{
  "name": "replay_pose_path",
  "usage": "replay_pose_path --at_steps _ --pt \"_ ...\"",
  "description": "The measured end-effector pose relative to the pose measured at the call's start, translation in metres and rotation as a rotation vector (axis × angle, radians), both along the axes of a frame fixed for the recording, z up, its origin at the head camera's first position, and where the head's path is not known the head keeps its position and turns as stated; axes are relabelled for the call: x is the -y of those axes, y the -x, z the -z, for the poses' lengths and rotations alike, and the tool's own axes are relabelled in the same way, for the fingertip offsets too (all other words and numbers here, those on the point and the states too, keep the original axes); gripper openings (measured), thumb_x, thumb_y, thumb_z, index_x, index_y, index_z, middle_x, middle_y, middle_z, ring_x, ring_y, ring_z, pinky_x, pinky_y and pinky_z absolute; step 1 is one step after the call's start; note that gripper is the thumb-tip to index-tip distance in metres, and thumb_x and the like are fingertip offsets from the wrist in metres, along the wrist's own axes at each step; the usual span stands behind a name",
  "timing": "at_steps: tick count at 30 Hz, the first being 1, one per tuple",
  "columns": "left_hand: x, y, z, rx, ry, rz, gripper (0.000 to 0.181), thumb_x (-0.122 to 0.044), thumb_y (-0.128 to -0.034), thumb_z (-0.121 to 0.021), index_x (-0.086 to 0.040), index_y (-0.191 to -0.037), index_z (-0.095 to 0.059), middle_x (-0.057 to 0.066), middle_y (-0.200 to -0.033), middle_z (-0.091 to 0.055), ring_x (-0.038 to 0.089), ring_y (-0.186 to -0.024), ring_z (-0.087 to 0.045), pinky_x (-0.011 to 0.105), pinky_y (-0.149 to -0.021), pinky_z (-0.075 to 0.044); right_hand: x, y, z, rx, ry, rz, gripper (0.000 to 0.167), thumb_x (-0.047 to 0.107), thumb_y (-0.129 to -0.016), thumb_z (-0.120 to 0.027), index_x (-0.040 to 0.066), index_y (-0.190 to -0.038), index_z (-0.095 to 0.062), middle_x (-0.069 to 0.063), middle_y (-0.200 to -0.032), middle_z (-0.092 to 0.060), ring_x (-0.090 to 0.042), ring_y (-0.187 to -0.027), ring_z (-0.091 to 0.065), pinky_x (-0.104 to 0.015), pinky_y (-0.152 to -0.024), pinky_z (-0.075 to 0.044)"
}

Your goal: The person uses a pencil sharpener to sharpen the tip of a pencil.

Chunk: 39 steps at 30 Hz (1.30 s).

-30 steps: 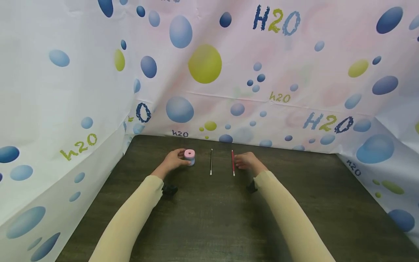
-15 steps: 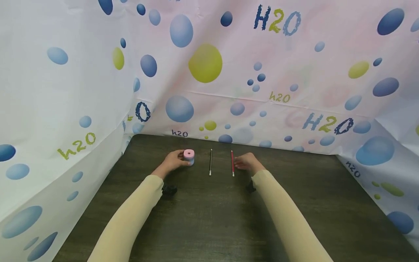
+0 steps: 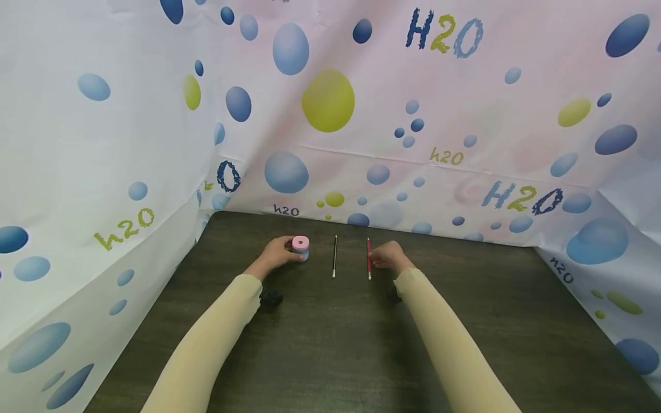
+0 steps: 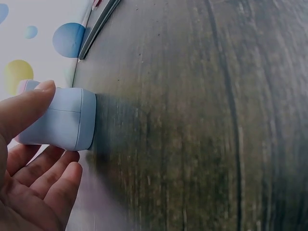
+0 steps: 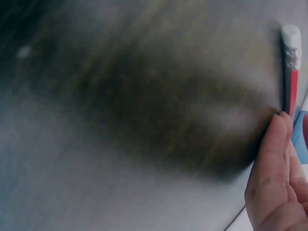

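My left hand (image 3: 279, 252) holds a small pink-and-blue pencil sharpener (image 3: 300, 245) upright on the table, thumb on one side and fingers round the other. The sharpener's blue body (image 4: 65, 115) stands on the wood in the left wrist view. My right hand (image 3: 389, 256) is at a red pencil (image 3: 369, 267), which lies on the table with its white eraser end towards me. In the right wrist view the fingertips (image 5: 279, 125) touch the red pencil, while the thumb is mostly cut off at the edge. A dark pencil (image 3: 335, 257) lies between the hands.
The dark wooden table (image 3: 320, 344) reaches back to a white sheet (image 3: 392, 74) with blue and green dots and H2O lettering. The sheet also walls off both sides. A dark wrist camera (image 3: 271, 297) sits under the left cuff.
My right hand has shifted slightly left, and its fingertips have come up against the red pencil. The left hand stays on the sharpener. The head view has shifted a little.
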<state>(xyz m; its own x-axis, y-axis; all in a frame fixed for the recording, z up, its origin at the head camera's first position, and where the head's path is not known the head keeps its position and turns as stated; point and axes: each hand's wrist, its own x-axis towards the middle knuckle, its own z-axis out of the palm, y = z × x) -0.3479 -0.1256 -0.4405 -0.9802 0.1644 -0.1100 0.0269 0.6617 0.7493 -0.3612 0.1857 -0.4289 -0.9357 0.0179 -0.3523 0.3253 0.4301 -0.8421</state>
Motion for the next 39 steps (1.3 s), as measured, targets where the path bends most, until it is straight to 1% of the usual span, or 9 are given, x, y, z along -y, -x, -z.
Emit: replay_pose_path --at_steps 3,7,11,14,20,23,28,36,39 --pt "0.0 0.0 0.002 0.001 0.005 -0.001 0.069 -0.019 -0.0926 -0.076 0.007 -0.149 -0.046 0.028 -0.148 -0.054 0.042 -0.138 -0.053 0.054 -0.118 -0.044 0.002 -0.002 0.001 -0.015 -0.029 0.003 0.03 0.002 -0.098 -0.064 -0.016 -0.121 -0.067 -0.021 -0.104 -0.077 -0.011 -0.071 -0.063 -0.036 -0.086 -0.064" --pt "0.0 0.0 0.002 -0.004 0.004 0.0 0.065 -0.019 -0.0942 -0.074 0.008 -0.147 -0.047 0.028 -0.145 -0.057 0.042 -0.135 -0.055 0.054 -0.116 -0.046 0.006 -0.003 0.003 -0.02 -0.063 0.021 0.031 0.007 -0.097 -0.069 -0.014 -0.12 -0.069 -0.018 -0.102 -0.078 -0.016 -0.078 -0.068 -0.037 -0.091 -0.063" --pt "0.0 -0.002 0.002 -0.016 0.0 0.011 0.062 -0.018 -0.0956 -0.073 0.008 -0.146 -0.049 0.028 -0.142 -0.06 0.041 -0.132 -0.059 0.052 -0.112 -0.049 0.008 -0.004 0.002 -0.02 -0.091 0.021 0.035 0.009 -0.097 -0.071 -0.013 -0.123 -0.068 -0.025 -0.116 -0.075 -0.034 -0.103 -0.073 -0.039 -0.095 -0.062" --pt "0.0 -0.003 0.001 -0.026 0.005 0.015 0.06 -0.018 -0.0962 -0.072 0.009 -0.145 -0.049 0.028 -0.141 -0.06 0.041 -0.131 -0.059 0.052 -0.111 -0.05 0.009 -0.004 0.004 -0.02 -0.121 0.016 0.037 0.011 -0.096 -0.071 -0.012 -0.125 -0.067 -0.027 -0.126 -0.07 -0.038 -0.117 -0.069 -0.039 -0.096 -0.061" --pt "0.0 -0.005 0.001 -0.028 0.015 0.008 0.059 -0.018 -0.0966 -0.071 0.009 -0.145 -0.05 0.028 -0.142 -0.06 0.041 -0.132 -0.058 0.052 -0.112 -0.049 0.012 -0.001 0.008 -0.036 -0.227 -0.001 0.036 0.012 -0.094 -0.075 -0.01 -0.122 -0.069 -0.027 -0.128 -0.068 -0.037 -0.114 -0.071 -0.037 -0.091 -0.063" --pt "0.0 -0.005 0.001 -0.029 0.015 0.011 0.059 -0.017 -0.0964 -0.071 0.01 -0.145 -0.049 0.029 -0.141 -0.06 0.041 -0.132 -0.058 0.052 -0.111 -0.05 0.013 -0.003 0.007 -0.053 -0.241 -0.014 0.036 0.01 -0.093 -0.075 -0.011 -0.121 -0.069 -0.028 -0.129 -0.066 -0.038 -0.114 -0.07 -0.039 -0.092 -0.063" --pt "0.0 -0.005 0.0 -0.026 0.01 0.005 0.059 -0.017 -0.0961 -0.072 0.009 -0.144 -0.05 0.028 -0.141 -0.06 0.041 -0.131 -0.059 0.052 -0.111 -0.05 0.015 -0.004 0.007 -0.055 -0.237 -0.008 0.035 0.005 -0.093 -0.074 -0.01 -0.123 -0.067 -0.028 -0.131 -0.063 -0.04 -0.118 -0.068 -0.04 -0.096 -0.062" --pt "0.0 -0.006 -0.001 -0.019 0.0 -0.005 0.059 -0.017 -0.0966 -0.071 0.009 -0.145 -0.05 0.028 -0.141 -0.06 0.041 -0.132 -0.058 0.052 -0.111 -0.05 0.014 -0.003 0.008 -0.069 -0.177 0.008 0.027 0.001 -0.093 -0.07 -0.011 -0.117 -0.069 -0.028 -0.118 -0.069 -0.039 -0.107 -0.073 -0.038 -0.083 -0.065" --pt "0.0 -0.005 -0.001 -0.02 0.004 -0.006 0.059 -0.017 -0.0968 -0.071 0.009 -0.145 -0.05 0.028 -0.142 -0.059 0.041 -0.132 -0.058 0.053 -0.111 -0.05 0.014 -0.003 0.008 -0.063 -0.165 0.014 0.026 0.003 -0.094 -0.068 -0.011 -0.116 -0.069 -0.028 -0.114 -0.07 -0.038 -0.105 -0.073 -0.038 -0.082 -0.065"
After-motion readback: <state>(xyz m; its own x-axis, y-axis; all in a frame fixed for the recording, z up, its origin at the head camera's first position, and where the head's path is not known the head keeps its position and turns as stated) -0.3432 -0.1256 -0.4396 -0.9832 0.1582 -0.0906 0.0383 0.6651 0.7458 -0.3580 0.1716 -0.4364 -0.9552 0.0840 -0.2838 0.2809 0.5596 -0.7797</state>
